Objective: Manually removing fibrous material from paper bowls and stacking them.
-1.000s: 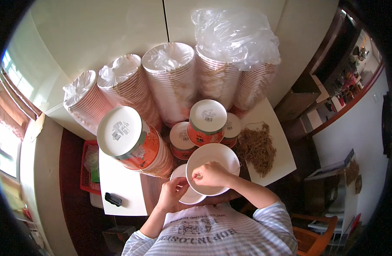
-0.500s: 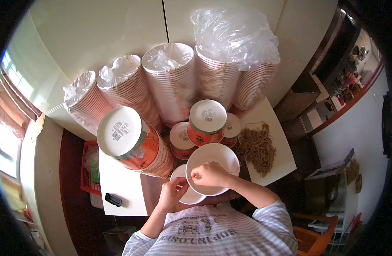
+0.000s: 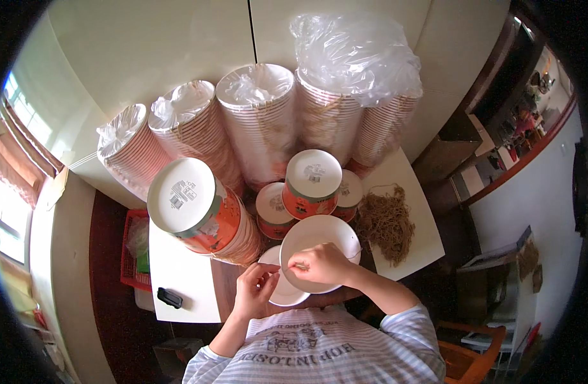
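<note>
An open white paper tub (image 3: 335,233) tilts in front of me, its mouth facing up. My right hand (image 3: 323,264) reaches into that mouth, thumb and forefinger pinched by the left inner wall. Outside the same wall, my left hand (image 3: 252,289) has its thumb and fingertips drawn together at the rim. What either pinch holds is too small to make out. A thin strand shows at the tub's right rim. Partly under the tub and left hand lies another round white tub or lid (image 3: 291,294). To the right rests a pile of brown twine cords (image 3: 387,224).
Upturned orange-red tubs (image 3: 313,176) stand behind the open one. A tall nested stack (image 3: 182,195) leans at the left. Tall plastic-wrapped tub stacks (image 3: 255,121) line the wall. A black object (image 3: 170,298) lies on the white tabletop (image 3: 191,281), beside a red basket (image 3: 131,249).
My right hand has shifted slightly right, and the fingertips of both hands are a little farther apart. My left hand has risen slightly. The tubs keep their places.
</note>
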The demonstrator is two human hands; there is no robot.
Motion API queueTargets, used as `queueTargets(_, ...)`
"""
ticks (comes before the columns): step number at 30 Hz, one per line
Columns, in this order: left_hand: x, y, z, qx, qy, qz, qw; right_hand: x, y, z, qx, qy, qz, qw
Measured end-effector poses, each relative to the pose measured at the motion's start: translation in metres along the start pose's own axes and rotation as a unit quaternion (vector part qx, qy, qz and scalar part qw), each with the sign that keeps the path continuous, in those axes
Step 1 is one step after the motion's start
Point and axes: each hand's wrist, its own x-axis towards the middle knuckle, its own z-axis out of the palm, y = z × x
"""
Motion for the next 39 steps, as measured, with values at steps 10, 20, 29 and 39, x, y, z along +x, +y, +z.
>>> queueTargets(10, 0.007, 0.010, 0.001, -0.159, -0.125, -0.161, 0.966, -0.002, -0.006, 0.001, -0.009, 0.015, -0.040, 0.999)
queueTargets(20, 0.005, 0.003, -0.003, -0.198, -0.109, -0.141, 0.964, -0.001, -0.003, 0.001, 0.003, 0.011, -0.047, 0.999)
queueTargets(29, 0.012, 0.009, -0.004, 0.174, -0.057, 0.180, 0.966, 0.001, -0.004, 0.000, 0.008, 0.023, -0.068, 0.997)
queueTargets(39, 0.018, 0.011, -0.001, 0.391, -0.024, 0.337, 0.856, 0.003, 0.004, 0.008, 0.031, -0.002, -0.047, 0.998)
